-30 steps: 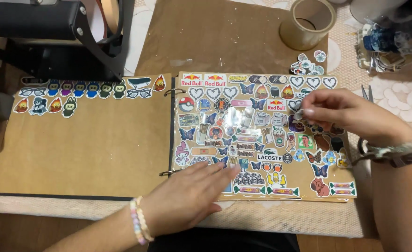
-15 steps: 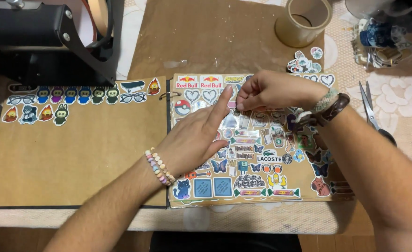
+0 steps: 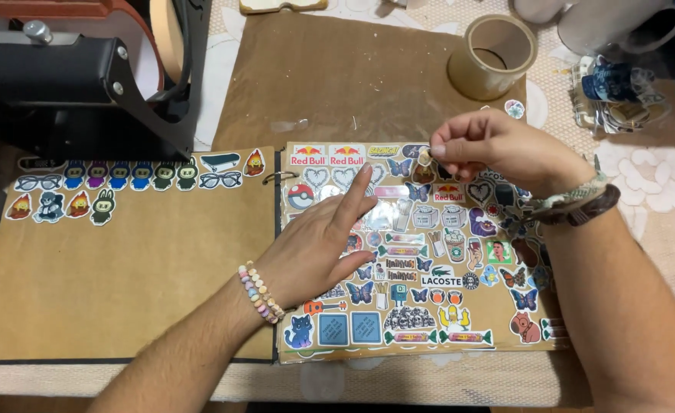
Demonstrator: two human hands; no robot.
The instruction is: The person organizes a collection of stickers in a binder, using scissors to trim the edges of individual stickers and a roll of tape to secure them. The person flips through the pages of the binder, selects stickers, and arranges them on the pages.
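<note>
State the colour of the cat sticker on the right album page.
Blue cat sticker, head view.

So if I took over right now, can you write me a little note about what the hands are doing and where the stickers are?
Left hand: flat on the brown sticker-covered album page, index finger pointing up the page, holding nothing.
Right hand: pinching one small pale sticker above the page's top edge.
Done: the right page is nearly full.
Left: the brown left page carries only two short rows of stickers at its top.
Nearby: roll of tan tape, black press machine.
</note>
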